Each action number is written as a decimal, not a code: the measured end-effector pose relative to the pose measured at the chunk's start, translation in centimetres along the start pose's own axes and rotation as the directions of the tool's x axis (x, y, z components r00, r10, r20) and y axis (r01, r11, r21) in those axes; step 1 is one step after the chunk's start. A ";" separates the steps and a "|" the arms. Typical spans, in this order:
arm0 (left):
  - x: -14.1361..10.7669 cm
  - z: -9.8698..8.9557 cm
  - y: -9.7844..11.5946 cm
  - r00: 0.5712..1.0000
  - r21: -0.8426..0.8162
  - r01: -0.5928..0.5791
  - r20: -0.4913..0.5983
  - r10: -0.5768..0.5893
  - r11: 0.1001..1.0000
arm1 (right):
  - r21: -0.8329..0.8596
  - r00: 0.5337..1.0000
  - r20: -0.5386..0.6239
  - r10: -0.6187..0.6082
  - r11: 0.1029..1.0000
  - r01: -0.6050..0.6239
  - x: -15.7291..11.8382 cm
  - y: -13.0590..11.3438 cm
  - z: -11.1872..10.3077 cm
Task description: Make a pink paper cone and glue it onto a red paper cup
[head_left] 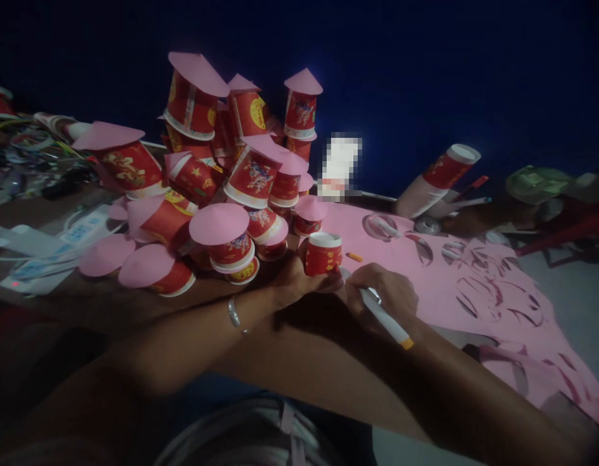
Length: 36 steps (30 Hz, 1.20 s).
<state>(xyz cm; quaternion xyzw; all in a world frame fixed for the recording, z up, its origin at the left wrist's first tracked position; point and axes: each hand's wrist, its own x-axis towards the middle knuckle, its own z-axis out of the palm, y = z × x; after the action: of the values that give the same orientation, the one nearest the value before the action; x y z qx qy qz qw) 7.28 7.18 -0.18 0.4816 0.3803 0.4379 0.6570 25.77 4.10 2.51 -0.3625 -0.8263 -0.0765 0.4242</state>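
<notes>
My left hand (295, 279) is wrapped round a small red paper cup (323, 254) with a white rim and yellow markings. In my right hand (383, 291) is a white marker (389, 327) with an orange end, its tip side close to the cup's lower right. An orange pen cap (354, 257) lies on pink paper (425, 278) just beyond my right hand. Left of the cup stands a pile of red paper cups topped with pink paper cones, among them one cone-topped cup (222, 236) near my left hand.
Cut pink scraps (498, 285) spread over the right side. Behind them, a stack of cups (449, 167) leans beside pens. At the left are a power strip (81, 233) with cables and a tangle of small items (32, 158). A dark blue surface rises behind.
</notes>
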 end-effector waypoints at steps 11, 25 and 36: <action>0.6 -0.6 -3.0 0.986 0.174 -0.142 -0.058 0.154 0.975 | -0.032 0.933 0.025 -0.360 0.932 0.361 -0.7 -1.0 0.4; 0.1 0.3 -1.1 0.993 0.117 -0.101 -0.045 0.107 0.988 | -0.095 0.950 0.093 -0.298 0.947 0.306 -0.1 -1.2 0.3; 0.7 0.3 -1.2 0.989 0.128 -0.141 -0.033 0.146 0.982 | -0.095 0.956 0.093 -0.277 0.954 0.286 -0.6 -1.7 0.5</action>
<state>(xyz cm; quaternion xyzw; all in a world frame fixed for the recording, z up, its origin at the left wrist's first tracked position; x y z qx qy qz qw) 8.04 7.52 -1.35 0.5388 0.3850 0.4695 0.5841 24.51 2.81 2.06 -0.2660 -0.8802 -0.1662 0.3563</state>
